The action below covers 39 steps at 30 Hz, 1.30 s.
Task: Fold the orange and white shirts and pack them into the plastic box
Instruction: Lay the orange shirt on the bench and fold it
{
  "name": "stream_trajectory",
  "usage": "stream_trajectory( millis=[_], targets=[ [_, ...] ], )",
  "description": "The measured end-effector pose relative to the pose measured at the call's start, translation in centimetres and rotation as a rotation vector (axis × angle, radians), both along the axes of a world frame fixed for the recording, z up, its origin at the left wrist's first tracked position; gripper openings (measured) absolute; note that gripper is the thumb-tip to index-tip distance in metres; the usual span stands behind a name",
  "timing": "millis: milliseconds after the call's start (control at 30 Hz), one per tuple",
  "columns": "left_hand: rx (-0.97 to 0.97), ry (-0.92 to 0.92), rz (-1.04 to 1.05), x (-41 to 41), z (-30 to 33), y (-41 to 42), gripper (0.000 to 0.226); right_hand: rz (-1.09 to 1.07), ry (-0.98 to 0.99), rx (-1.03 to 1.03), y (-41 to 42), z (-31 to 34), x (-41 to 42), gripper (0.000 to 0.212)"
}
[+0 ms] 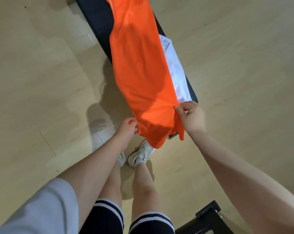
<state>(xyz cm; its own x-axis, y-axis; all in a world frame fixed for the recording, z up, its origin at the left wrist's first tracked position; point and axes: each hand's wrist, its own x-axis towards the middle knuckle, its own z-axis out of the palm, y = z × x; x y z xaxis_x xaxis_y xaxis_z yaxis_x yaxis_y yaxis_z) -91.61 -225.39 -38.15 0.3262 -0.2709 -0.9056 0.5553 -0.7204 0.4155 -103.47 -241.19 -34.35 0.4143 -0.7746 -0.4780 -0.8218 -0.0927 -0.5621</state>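
The orange shirt (139, 73) lies stretched along the black bench (99, 22), its hem hanging over the near end. The left hand (127, 129) and right hand (191, 117) each pinch a hem corner between curled fingers. The white shirt (175, 65) lies beneath it along the bench's right edge.

Bare floor (33, 73) flanking bench (95, 19)

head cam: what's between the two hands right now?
In the head view, the near hem of the orange shirt spans the gap: left hand grips one corner, right hand pinches the other. A white sneaker shows on the floor below it.
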Motion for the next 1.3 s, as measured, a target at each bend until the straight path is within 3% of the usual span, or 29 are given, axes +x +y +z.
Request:
stream_trajectory(
  millis=[133,267,433,600,667,767,867,933,1033,1200,1300],
  targets=[
    [-0.027,0.009,-0.033,0.5,0.5,0.7,0.030,-0.204,0.010,0.189,-0.2,-0.2,0.5,0.032],
    [-0.056,0.008,-0.029,-0.2,-2.1,1.4,0.035,-0.276,-0.024,0.170,0.0,-2.4,-0.6,0.020],
    [-0.040,-0.013,0.079,-2.8,-7.7,2.1,0.046,-0.124,-0.091,0.259,1.7,-5.7,-4.1,0.017],
    [-0.159,0.050,0.307,-4.8,-10.9,0.8,0.049,-0.067,-0.020,0.049,2.4,-8.3,-5.7,0.011],
    [-0.190,0.034,0.316,-4.7,-11.4,-0.2,0.049,-0.098,-0.096,0.107,2.2,-8.5,-5.8,0.007],
    [-0.184,-0.032,0.352,-4.3,-11.0,-0.2,0.038,-0.170,-0.196,0.162,2.2,-7.8,-5.9,0.018],
    [-0.221,-0.068,0.395,-4.6,-9.5,1.5,0.013,-0.185,-0.218,0.066,2.4,-6.5,-6.2,0.016],
    [-0.282,-0.045,0.460,-5.0,-7.7,2.6,0.011,-0.189,-0.226,0.050,2.5,-5.5,-6.2,0.011],
    [-0.386,0.010,0.546,-5.2,-5.1,3.2,0.022,-0.297,-0.281,0.238,2.5,-4.2,-6.1,0.009],
    [-0.378,0.080,0.546,-5.1,-2.4,2.3,0.016,-0.364,-0.221,0.764,1.6,-2.8,-6.4,0.034],
    [-0.234,0.048,0.536,-5.1,-2.3,1.8,0.021,-0.297,-0.145,0.923,1.4,-2.7,-6.6,0.016]
  ],
)
